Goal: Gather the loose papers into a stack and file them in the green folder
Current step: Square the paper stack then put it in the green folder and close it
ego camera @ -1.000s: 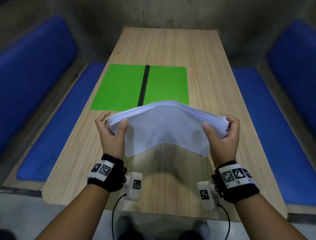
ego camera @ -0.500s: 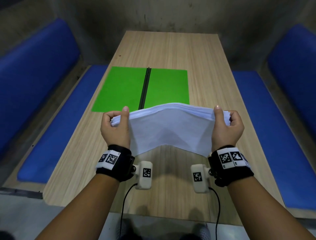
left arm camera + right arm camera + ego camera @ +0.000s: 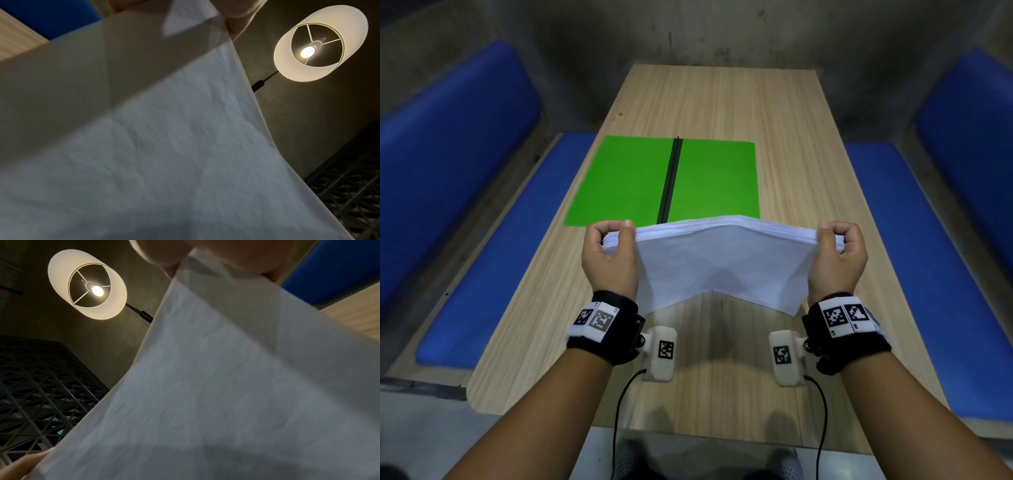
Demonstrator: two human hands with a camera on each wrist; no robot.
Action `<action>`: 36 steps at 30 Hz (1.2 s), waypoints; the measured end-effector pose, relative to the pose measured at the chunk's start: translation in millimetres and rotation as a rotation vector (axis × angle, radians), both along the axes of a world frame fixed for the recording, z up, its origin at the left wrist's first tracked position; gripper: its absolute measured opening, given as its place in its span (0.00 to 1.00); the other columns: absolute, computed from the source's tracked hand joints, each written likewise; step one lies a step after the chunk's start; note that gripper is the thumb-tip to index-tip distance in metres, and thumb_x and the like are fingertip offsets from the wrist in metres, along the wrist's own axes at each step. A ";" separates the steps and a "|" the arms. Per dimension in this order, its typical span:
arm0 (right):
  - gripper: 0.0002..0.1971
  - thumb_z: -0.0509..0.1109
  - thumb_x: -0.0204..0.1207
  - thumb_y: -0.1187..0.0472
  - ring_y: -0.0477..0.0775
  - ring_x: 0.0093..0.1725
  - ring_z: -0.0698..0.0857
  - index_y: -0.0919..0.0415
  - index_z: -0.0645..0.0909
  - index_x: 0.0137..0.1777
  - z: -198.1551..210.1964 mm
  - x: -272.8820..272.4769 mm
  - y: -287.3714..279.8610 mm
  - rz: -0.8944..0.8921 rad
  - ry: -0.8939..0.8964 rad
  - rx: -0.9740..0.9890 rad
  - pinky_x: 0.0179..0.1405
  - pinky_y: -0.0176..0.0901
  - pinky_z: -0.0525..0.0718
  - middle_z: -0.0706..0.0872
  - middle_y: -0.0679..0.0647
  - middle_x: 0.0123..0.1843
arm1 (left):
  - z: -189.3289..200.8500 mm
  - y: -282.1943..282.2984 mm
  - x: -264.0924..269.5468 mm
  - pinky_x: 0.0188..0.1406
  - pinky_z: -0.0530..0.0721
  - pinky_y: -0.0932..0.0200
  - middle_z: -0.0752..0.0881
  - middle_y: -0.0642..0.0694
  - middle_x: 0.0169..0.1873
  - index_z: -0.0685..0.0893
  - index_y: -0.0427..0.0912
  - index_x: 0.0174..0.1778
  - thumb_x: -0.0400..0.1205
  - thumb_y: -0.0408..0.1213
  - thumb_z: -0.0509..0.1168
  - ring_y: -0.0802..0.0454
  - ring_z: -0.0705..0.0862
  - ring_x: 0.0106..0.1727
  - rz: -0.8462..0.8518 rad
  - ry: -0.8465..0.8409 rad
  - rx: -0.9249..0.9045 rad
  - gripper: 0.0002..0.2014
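Note:
A thick stack of white papers (image 3: 719, 263) hangs in the air above the wooden table (image 3: 808, 192), its near edge drooping toward me. My left hand (image 3: 610, 253) grips the stack's left end, thumb on the near face and fingers curled over the top. My right hand (image 3: 837, 255) grips the right end the same way. The green folder (image 3: 647, 181) lies open and flat just beyond the stack, with a black spine down its middle. Both wrist views are mostly filled by the papers (image 3: 164, 154) (image 3: 226, 394), with fingers at the top edge.
Blue cushioned benches (image 3: 493, 246) (image 3: 914, 240) run along both sides of the table. A grey wall stands past the far end. A lit ceiling lamp (image 3: 320, 42) (image 3: 86, 283) and a dark lattice panel (image 3: 41, 386) show in the wrist views.
Both hands have risen and tilted the stack more upright, carrying it a little farther toward the folder. The thumbs now sit at the stack's top edge.

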State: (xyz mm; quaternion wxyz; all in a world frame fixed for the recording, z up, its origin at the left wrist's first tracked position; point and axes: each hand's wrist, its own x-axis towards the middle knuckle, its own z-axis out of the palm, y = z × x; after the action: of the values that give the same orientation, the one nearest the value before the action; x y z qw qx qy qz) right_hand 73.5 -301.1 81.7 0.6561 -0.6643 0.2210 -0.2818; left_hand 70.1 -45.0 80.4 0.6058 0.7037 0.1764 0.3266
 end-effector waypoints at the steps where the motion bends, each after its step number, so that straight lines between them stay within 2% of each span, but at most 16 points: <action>1: 0.09 0.66 0.74 0.59 0.44 0.42 0.77 0.47 0.74 0.33 -0.7 0.5 -1.1 0.005 -0.002 0.000 0.50 0.42 0.76 0.79 0.41 0.37 | -0.3 0.7 0.4 0.46 0.74 0.78 0.80 0.61 0.36 0.76 0.55 0.35 0.78 0.38 0.67 0.75 0.77 0.38 -0.001 -0.002 0.005 0.09; 4: 0.09 0.63 0.74 0.57 0.49 0.45 0.80 0.47 0.75 0.33 -2.9 1.4 -4.2 0.024 0.001 0.020 0.51 0.47 0.77 0.82 0.42 0.39 | -0.7 1.4 0.6 0.46 0.74 0.78 0.79 0.60 0.36 0.76 0.54 0.36 0.79 0.35 0.64 0.75 0.76 0.38 -0.013 -0.011 0.027 0.09; 7: 0.10 0.61 0.75 0.57 0.50 0.47 0.80 0.46 0.75 0.33 -3.7 0.5 -4.8 0.051 -0.008 0.008 0.52 0.48 0.77 0.83 0.41 0.40 | -2.0 2.8 1.3 0.47 0.73 0.78 0.79 0.60 0.37 0.78 0.47 0.40 0.80 0.34 0.62 0.76 0.76 0.39 -0.024 -0.010 0.042 0.05; 9: 0.10 0.60 0.75 0.57 0.50 0.47 0.80 0.46 0.76 0.33 -4.9 0.8 -6.4 0.066 -0.007 0.003 0.52 0.49 0.77 0.83 0.42 0.40 | -2.5 4.2 2.7 0.47 0.73 0.78 0.80 0.60 0.38 0.78 0.48 0.40 0.80 0.33 0.61 0.76 0.77 0.40 -0.023 -0.014 0.039 0.06; 12: 0.11 0.59 0.75 0.55 0.51 0.47 0.80 0.45 0.77 0.33 -5.5 1.4 -10.2 0.110 -0.004 -0.024 0.51 0.51 0.76 0.83 0.43 0.40 | -1.8 4.9 2.7 0.46 0.74 0.72 0.80 0.61 0.39 0.79 0.45 0.44 0.81 0.34 0.58 0.75 0.77 0.41 -0.050 0.000 0.048 0.05; 15: 0.09 0.59 0.76 0.49 0.48 0.45 0.78 0.46 0.78 0.38 -2.3 -4.5 -14.6 0.184 -0.036 -0.014 0.48 0.45 0.75 0.81 0.44 0.42 | -1.8 9.7 -5.3 0.52 0.76 0.60 0.81 0.53 0.46 0.76 0.47 0.54 0.81 0.46 0.58 0.63 0.79 0.49 -0.170 0.008 0.051 0.10; 17: 0.11 0.63 0.72 0.45 0.42 0.45 0.78 0.48 0.78 0.48 -3.6 -12.7 -22.4 0.267 -0.110 -0.034 0.48 0.36 0.76 0.80 0.43 0.46 | -9.0 20.7 -14.5 0.58 0.77 0.61 0.79 0.52 0.51 0.70 0.53 0.62 0.76 0.52 0.61 0.57 0.78 0.55 -0.331 0.001 0.068 0.20; 19: 0.18 0.68 0.71 0.52 0.40 0.47 0.79 0.51 0.75 0.61 -10.6 -21.0 -32.3 0.380 -0.142 -0.052 0.49 0.30 0.79 0.79 0.45 0.50 | -19.8 32.6 -23.4 0.59 0.80 0.62 0.78 0.47 0.59 0.65 0.60 0.67 0.70 0.47 0.66 0.53 0.79 0.59 -0.486 0.007 0.032 0.29; 21: 0.26 0.69 0.68 0.66 0.39 0.46 0.81 0.54 0.70 0.67 -19.4 -24.6 -37.5 0.455 -0.105 -0.053 0.48 0.30 0.81 0.80 0.49 0.51 | -28.1 35.8 -28.2 0.58 0.80 0.59 0.76 0.42 0.63 0.66 0.61 0.66 0.66 0.37 0.65 0.52 0.79 0.60 -0.547 0.033 0.037 0.32; 24: 0.25 0.66 0.66 0.78 0.36 0.45 0.83 0.55 0.72 0.61 -28.0 -17.8 -32.1 0.402 0.046 -0.159 0.47 0.36 0.81 0.81 0.49 0.51 | -32.7 26.3 -23.9 0.52 0.79 0.65 0.83 0.51 0.52 0.76 0.51 0.60 0.66 0.25 0.58 0.66 0.82 0.51 -0.439 0.113 -0.071 0.27; 26: 0.19 0.63 0.69 0.79 0.33 0.39 0.84 0.54 0.77 0.51 -28.9 -9.9 -25.2 0.322 0.119 -0.096 0.45 0.40 0.80 0.84 0.48 0.44 | -34.2 21.7 -15.1 0.52 0.79 0.59 0.85 0.50 0.48 0.81 0.40 0.59 0.69 0.22 0.56 0.64 0.84 0.47 -0.352 0.174 -0.169 0.24; 28: 0.16 0.62 0.69 0.77 0.41 0.39 0.85 0.56 0.80 0.47 -31.2 -3.5 -20.2 0.277 0.134 -0.012 0.44 0.44 0.80 0.85 0.50 0.41 | -30.7 17.0 -8.8 0.51 0.79 0.55 0.86 0.50 0.46 0.84 0.41 0.56 0.69 0.25 0.56 0.59 0.83 0.47 -0.314 0.191 -0.211 0.22; 29: 0.16 0.61 0.69 0.77 0.44 0.39 0.84 0.56 0.81 0.47 -31.4 -2.0 -18.4 0.270 0.123 0.023 0.43 0.44 0.80 0.86 0.51 0.41 | -27.6 14.5 -7.3 0.49 0.80 0.58 0.86 0.51 0.44 0.84 0.43 0.53 0.69 0.24 0.56 0.62 0.83 0.44 -0.311 0.181 -0.214 0.20; 32: 0.17 0.61 0.71 0.79 0.45 0.42 0.85 0.59 0.81 0.50 -25.2 -6.2 -16.3 0.276 0.082 0.054 0.44 0.42 0.83 0.87 0.52 0.43 | -16.2 10.0 -7.7 0.36 0.80 0.74 0.83 0.52 0.38 0.79 0.37 0.55 0.75 0.16 0.53 0.72 0.82 0.33 -0.296 0.106 -0.240 0.19; 34: 0.16 0.61 0.72 0.79 0.43 0.43 0.85 0.60 0.80 0.53 -19.8 -14.2 -19.5 0.275 0.033 0.050 0.45 0.37 0.83 0.86 0.53 0.44 | -13.5 16.6 -10.0 0.36 0.80 0.76 0.83 0.52 0.38 0.80 0.34 0.56 0.74 0.19 0.55 0.72 0.82 0.34 -0.296 0.063 -0.223 0.17; 36: 0.16 0.62 0.72 0.80 0.36 0.38 0.83 0.60 0.78 0.50 -17.6 -24.5 -22.4 0.293 -0.009 0.009 0.40 0.29 0.81 0.84 0.51 0.42 | -14.3 25.1 -12.9 0.37 0.79 0.75 0.84 0.57 0.36 0.82 0.40 0.46 0.68 0.23 0.56 0.71 0.82 0.36 -0.316 0.055 -0.191 0.16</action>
State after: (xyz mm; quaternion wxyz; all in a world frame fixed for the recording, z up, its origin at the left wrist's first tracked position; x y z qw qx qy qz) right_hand 49.0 -323.6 64.1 0.6942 -0.6853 0.1199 -0.1848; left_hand 57.1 -19.9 66.1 0.7086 0.6706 0.1107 0.1897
